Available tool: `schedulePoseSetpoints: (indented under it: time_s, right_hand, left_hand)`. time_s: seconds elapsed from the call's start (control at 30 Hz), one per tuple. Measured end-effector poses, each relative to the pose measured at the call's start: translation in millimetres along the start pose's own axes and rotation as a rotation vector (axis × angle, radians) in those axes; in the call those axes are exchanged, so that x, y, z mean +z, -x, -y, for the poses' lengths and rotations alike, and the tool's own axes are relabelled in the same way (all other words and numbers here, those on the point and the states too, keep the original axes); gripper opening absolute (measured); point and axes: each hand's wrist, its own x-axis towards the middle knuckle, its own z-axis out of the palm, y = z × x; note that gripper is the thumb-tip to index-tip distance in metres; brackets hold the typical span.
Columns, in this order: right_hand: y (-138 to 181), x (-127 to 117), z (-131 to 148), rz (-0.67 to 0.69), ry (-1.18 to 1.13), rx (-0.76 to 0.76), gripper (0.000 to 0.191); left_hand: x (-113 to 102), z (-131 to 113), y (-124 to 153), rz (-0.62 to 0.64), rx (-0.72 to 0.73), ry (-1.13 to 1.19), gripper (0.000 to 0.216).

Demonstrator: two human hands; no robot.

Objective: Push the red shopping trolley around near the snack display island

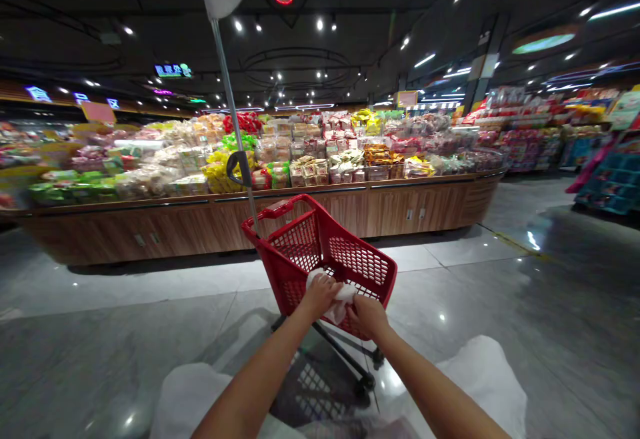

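A red shopping cart (357, 252) with a perforated plastic basket stands close in front of me. A crumpled white cloth (341, 302) lies over its near rim and hangs partly down the outside. My left hand (323, 294) is closed on the cloth, on top of the rim. Just to the right, my right hand (369, 317) grips the rim near the corner with the cloth's end at its fingers. The fingers' undersides are hidden.
Beyond the cart runs a long wooden display counter (345, 209) heaped with packaged food. A metal pole (227, 85) rises by the cart handle (280, 207). More shelves (530, 139) stand at the right. Grey tiled floor (165, 332) surrounds the cart.
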Motion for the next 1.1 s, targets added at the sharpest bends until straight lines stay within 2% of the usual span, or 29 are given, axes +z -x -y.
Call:
schedulePoseSetpoints:
  time_s: [0.07, 0.13, 0.23, 0.3, 0.4, 0.47, 0.57, 0.7, 0.8, 0.87, 0.93, 1.1]
  right_hand:
    - [4, -8, -12, 0.02, 0.028, -0.025, 0.028]
    - [7, -15, -25, 0.022, 0.048, -0.047, 0.028]
    - [7, -21, -41, 0.03, 0.073, -0.072, 0.033]
    - [4, -24, -47, 0.053, 0.082, -0.071, 0.041]
    - [-5, -27, -44, 0.086, 0.087, -0.036, 0.053]
    - [-12, -28, -34, 0.11, 0.085, 0.004, 0.058]
    - [-20, -27, -17, 0.105, 0.09, 0.056, 0.056]
    - [-22, -22, -7, 0.055, 0.1, 0.056, 0.052]
    - [-18, -21, -10, 0.033, 0.096, 0.061, 0.054]
    - [-17, -22, -12, 0.026, 0.092, 0.064, 0.053]
    - [-17, -24, -11, 0.028, 0.099, 0.062, 0.051]
    - [-17, -28, -5, 0.028, 0.111, 0.066, 0.052]
  left_hand:
    - [-4, 0, -1, 0.004, 0.054, -0.016, 0.034]
    - [-13, 15, 1, 0.032, 0.075, -0.038, 0.029]
    - [-35, 59, 15, 0.056, 0.013, -0.092, 0.021]
    - [-50, 90, 30, 0.012, -0.026, -0.141, 0.02]
    - [-62, 113, 47, -0.03, -0.071, -0.2, 0.019]
    - [-60, 107, 49, -0.04, -0.15, -0.223, 0.022]
    - [-45, 71, 37, -0.035, -0.24, -0.209, 0.03]
    - [-23, 9, 9, 0.04, -0.199, -0.09, 0.051]
    - [-14, -16, 0, 0.04, -0.151, -0.042, 0.082]
    - [-12, -17, 2, 0.073, -0.067, -0.041, 0.093]
    - [-14, -8, 6, 0.122, 0.017, -0.062, 0.089]
    - [-24, 13, 5, 0.151, 0.087, -0.087, 0.052]
